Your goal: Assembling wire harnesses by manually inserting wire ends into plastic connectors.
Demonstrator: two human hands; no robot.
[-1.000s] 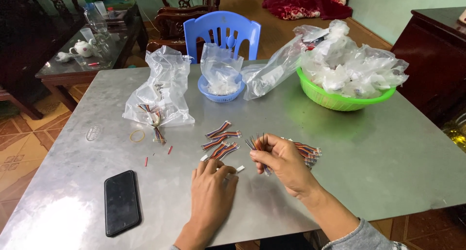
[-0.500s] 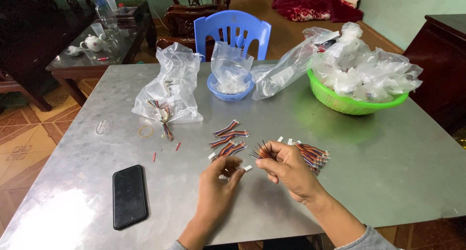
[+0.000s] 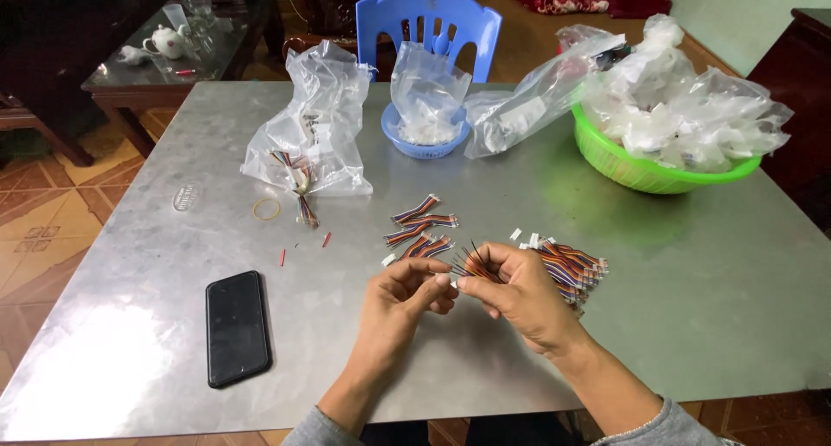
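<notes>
Near the table's front edge, a short multicoloured ribbon-wire lead (image 3: 472,269) with dark bare ends is pinched between both hands. Versus the earlier frame, the hands have drawn closer together; the smartphone (image 3: 236,327) is unmoved. Right hand (image 3: 519,295) grips the lead between thumb and fingers; left hand (image 3: 407,295) fingertips close on its near end. Pile of similar leads (image 3: 576,269) lies just beyond, on the metal table (image 3: 692,308).

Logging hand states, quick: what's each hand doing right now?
Left hand: fingers pinched on the end of the wire bundle.
Right hand: closed, holding the same wire bundle.
</notes>
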